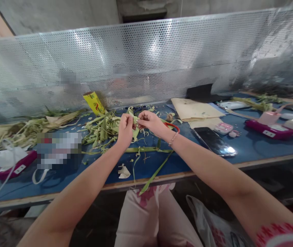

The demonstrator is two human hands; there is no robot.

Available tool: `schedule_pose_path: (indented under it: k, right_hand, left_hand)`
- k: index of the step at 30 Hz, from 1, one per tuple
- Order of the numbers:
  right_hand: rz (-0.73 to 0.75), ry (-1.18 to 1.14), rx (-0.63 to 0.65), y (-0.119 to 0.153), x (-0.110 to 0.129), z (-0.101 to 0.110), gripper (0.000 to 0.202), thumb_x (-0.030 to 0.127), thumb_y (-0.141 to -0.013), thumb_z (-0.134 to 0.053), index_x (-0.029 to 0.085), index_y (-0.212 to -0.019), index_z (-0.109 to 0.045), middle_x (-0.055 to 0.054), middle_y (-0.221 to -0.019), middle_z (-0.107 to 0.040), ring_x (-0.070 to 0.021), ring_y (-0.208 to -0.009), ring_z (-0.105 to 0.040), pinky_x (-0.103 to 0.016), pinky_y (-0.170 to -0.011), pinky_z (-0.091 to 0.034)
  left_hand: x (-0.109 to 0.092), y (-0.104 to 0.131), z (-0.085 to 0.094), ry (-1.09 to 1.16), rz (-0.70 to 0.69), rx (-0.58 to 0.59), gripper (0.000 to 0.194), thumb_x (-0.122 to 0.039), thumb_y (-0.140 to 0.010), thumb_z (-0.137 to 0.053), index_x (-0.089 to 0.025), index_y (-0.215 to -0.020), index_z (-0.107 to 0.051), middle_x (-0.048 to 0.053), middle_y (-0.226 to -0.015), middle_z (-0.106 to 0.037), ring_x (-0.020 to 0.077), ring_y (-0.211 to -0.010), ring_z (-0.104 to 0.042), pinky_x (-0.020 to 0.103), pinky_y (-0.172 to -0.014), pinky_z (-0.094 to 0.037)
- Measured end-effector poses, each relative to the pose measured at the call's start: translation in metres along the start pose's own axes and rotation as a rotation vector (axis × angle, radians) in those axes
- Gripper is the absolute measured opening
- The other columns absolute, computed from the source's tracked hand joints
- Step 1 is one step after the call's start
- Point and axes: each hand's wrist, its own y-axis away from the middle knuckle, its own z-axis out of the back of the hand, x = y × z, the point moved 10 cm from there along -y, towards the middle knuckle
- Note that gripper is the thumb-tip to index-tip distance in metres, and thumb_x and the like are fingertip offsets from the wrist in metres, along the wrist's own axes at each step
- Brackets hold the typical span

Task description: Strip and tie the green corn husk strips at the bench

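Observation:
My left hand point(126, 129) and my right hand point(150, 122) meet over the blue table, fingers pinched together. Between them is a pale green leaf piece point(135, 133), partly hidden by the fingers. Left of my left hand lies a heap of cut green stalks and leaf bits point(101, 133). An orange-red loop point(175, 126), like a scissors handle, shows behind my right wrist. Below the hands, a long green leaf strip point(151, 150) lies across the table, and another leaf point(153, 178) hangs over the front edge above my lap.
A perforated metal screen point(146, 61) closes off the back. To the left are dry leaves point(46, 125), a yellow box point(94, 103) and a magenta tissue box point(20, 168). Rightward lie brown paper point(196, 109), a dark phone point(214, 141), a pink case point(223, 128) and another magenta box point(269, 130).

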Motion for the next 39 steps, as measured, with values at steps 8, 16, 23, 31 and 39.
schedule_pose_path:
  k: [8, 16, 23, 31, 39]
  right_hand:
    - [-0.038, -0.090, 0.027, 0.001, -0.007, -0.008, 0.024, 0.022, -0.061, -0.068, 0.016, -0.073, -0.048, 0.004, -0.061, -0.058, -0.0078, -0.057, -0.059, -0.022, -0.060, -0.050]
    - [-0.169, -0.176, -0.019, 0.001, -0.022, -0.003, 0.020, 0.017, -0.062, -0.067, 0.015, -0.072, -0.050, 0.004, -0.059, -0.058, -0.0069, -0.057, -0.060, -0.017, -0.052, -0.047]
    - [-0.116, -0.146, -0.006, 0.001, -0.017, -0.003, 0.022, 0.021, -0.058, -0.068, 0.015, -0.073, -0.052, 0.004, -0.062, -0.058, -0.0072, -0.059, -0.058, -0.018, -0.054, -0.046]
    - [0.007, 0.060, -0.066, 0.002, -0.008, 0.000, 0.015, 0.022, -0.065, -0.057, 0.017, -0.075, -0.048, 0.004, -0.066, -0.053, -0.0073, -0.058, -0.052, -0.024, -0.059, -0.047]
    - [0.144, 0.453, -0.166, 0.004, 0.005, 0.001, 0.009, 0.023, -0.068, -0.053, 0.016, -0.073, -0.056, -0.001, -0.070, -0.059, -0.0118, -0.065, -0.055, -0.028, -0.066, -0.046]
  left_hand:
    - [-0.008, 0.002, 0.019, -0.300, -0.072, -0.163, 0.013, -0.028, -0.081, -0.042, -0.020, -0.071, -0.041, -0.003, -0.061, -0.039, 0.0091, -0.054, -0.039, 0.023, -0.054, -0.033]
    - [-0.005, 0.001, 0.016, -0.247, -0.068, -0.104, 0.012, -0.026, -0.081, -0.042, -0.020, -0.070, -0.042, -0.005, -0.054, -0.038, 0.0079, -0.048, -0.036, 0.022, -0.051, -0.031]
    - [0.009, 0.000, 0.015, -0.044, 0.066, -0.106, 0.013, -0.029, -0.079, -0.047, -0.020, -0.070, -0.043, -0.006, -0.050, -0.038, 0.0066, -0.043, -0.035, 0.020, -0.045, -0.029]
    - [0.040, 0.005, 0.006, 0.433, 0.348, -0.194, 0.017, -0.020, -0.081, -0.042, -0.019, -0.066, -0.035, -0.010, -0.041, -0.031, 0.0040, -0.035, -0.029, 0.017, -0.040, -0.024]
    - [0.059, 0.016, -0.011, 0.692, 0.654, -0.167, 0.023, -0.007, -0.077, -0.040, -0.016, -0.057, -0.034, -0.007, -0.040, -0.033, 0.0014, -0.033, -0.028, 0.014, -0.039, -0.022]
